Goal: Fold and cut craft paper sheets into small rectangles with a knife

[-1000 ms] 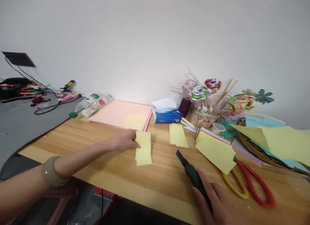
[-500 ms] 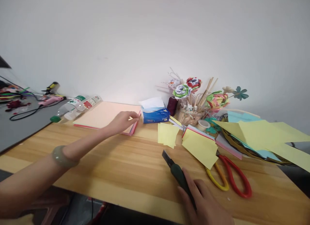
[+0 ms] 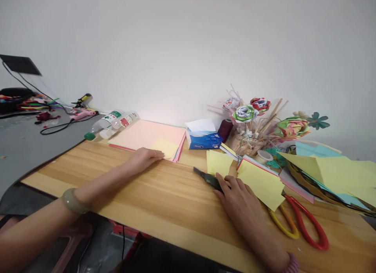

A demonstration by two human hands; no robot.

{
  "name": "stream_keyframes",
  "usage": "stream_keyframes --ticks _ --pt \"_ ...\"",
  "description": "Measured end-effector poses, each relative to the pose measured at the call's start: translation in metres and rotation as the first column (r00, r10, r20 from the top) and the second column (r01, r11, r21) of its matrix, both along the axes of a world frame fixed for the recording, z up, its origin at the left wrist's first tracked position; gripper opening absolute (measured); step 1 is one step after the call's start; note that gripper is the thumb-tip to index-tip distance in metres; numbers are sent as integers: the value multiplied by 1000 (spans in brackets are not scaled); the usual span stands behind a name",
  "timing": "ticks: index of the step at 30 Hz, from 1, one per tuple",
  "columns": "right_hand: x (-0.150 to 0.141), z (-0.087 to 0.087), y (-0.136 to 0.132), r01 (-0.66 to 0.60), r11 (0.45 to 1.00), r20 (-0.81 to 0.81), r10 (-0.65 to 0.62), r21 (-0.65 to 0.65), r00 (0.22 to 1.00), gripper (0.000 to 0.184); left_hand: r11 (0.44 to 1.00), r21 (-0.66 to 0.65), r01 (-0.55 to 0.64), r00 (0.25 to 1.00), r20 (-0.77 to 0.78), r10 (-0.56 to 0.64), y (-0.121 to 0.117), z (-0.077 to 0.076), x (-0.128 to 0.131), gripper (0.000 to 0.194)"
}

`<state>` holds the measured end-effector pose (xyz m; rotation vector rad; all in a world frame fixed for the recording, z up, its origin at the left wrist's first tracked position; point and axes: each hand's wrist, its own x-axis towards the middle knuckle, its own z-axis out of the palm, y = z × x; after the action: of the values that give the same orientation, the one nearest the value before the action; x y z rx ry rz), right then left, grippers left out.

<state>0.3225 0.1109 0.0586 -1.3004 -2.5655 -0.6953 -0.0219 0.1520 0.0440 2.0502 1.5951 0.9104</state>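
Compared with half a second ago, the right hand (image 3: 236, 196) has gone forward over the table (image 3: 141, 202), taking the utility knife (image 3: 213, 181) up to the small yellow sheets (image 3: 217, 158). Its fingers are closed round the dark green handle, blade out and pointing left. The left hand (image 3: 143, 157) now has its fingertips on the yellow slip (image 3: 167, 148) at the front of the pink paper stack (image 3: 143, 132); whether it pinches anything, I cannot tell. Right of the knife lies a yellow-topped pile (image 3: 263, 185), beside red-and-yellow-handled scissors (image 3: 320, 230). Behind the small sheets sits a blue tissue pack (image 3: 204, 141).
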Motion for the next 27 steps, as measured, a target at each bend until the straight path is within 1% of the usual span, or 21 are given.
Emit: stream_keyframes --ticks 2,4,6,8,9,10,12,13,16,18,20,22,25,27 --pt "-4 1 -3 -22 999 -21 22 27 1000 40 1000 16 -17 995 100 15 -6 6 1 32" --pt "-12 4 -10 -96 994 -104 102 57 989 41 999 33 10 981 193 -16 -19 13 9 34" --pt "-23 7 -21 -195 977 -214 209 84 954 43 994 50 99 960 257 -108 -38 19 23 31" --pt "-32 9 -33 -301 950 -275 313 85 909 42 974 59 219 930 290 -227 -62 21 38 28" --pt "-35 8 -38 -358 931 -281 363 70 889 40 948 86 306 906 281 -317 -74 20 45 23" --pt "-36 7 -43 -414 909 -283 408 40 868 36 926 101 364 890 257 -378 -84 19 50 21" --pt "-33 2 -52 -494 869 -308 459 -42 834 30 895 115 430 874 196 -445 -101 12 56 19" --pt "-31 0 -56 -508 857 -334 455 -87 825 27 892 127 435 877 167 -451 -107 8 57 18" --pt "-24 -3 -65 -483 855 -442 365 -191 819 21 906 194 376 906 127 -403 -120 -1 57 19" --pt "-23 -1 -71 -468 853 -513 302 -230 803 18 922 224 316 928 129 -350 -127 -2 57 22" --pt "-24 1 -76 -470 841 -580 249 -267 776 17 940 218 263 946 131 -295 -134 -2 58 20" --pt "-27 3 -80 -447 831 -624 163 -330 764 16 962 191 197 970 108 -220 -140 1 61 14" --pt "-33 -1 -85 -322 834 -641 -49 -449 766 18 988 126 86 995 42 -92 -147 3 66 13" --pt "-37 -7 -86 -218 849 -645 -176 -482 743 18 995 95 37 999 22 -39 -148 3 70 16"
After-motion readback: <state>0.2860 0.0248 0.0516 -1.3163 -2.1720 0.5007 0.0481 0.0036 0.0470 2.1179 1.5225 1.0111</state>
